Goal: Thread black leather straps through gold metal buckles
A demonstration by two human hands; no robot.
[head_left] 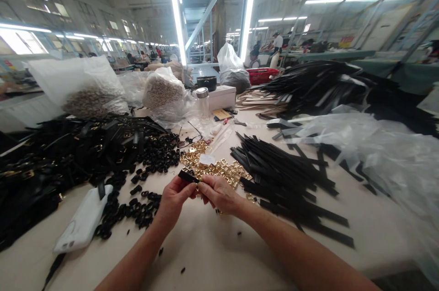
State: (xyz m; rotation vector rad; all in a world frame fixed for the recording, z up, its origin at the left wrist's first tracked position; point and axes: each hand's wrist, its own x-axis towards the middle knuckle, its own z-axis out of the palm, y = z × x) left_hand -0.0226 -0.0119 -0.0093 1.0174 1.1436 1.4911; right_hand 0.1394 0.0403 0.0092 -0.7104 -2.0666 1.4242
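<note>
Both grips are pressing shut: left hand (pixel 174 199) and right hand (pixel 219 195) are pinching one black strap piece (pixel 188 175) at the fingertips, just over the desk (pixel 212 245). I judge I'm fitting hardware onto it, though the fitting is hidden. Gold buckle pile (pixel 219 167) is sitting just beyond the grip, black straps (pixel 284 177) right of it, black loops (pixel 137 208) left. The next move is calling for a steady pinch and square alignment.

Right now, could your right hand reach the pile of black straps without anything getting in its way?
Probably yes. The black straps lie just beside the right hand with nothing standing between, though its fingers and the left hand are pinching a small black piece.
</note>
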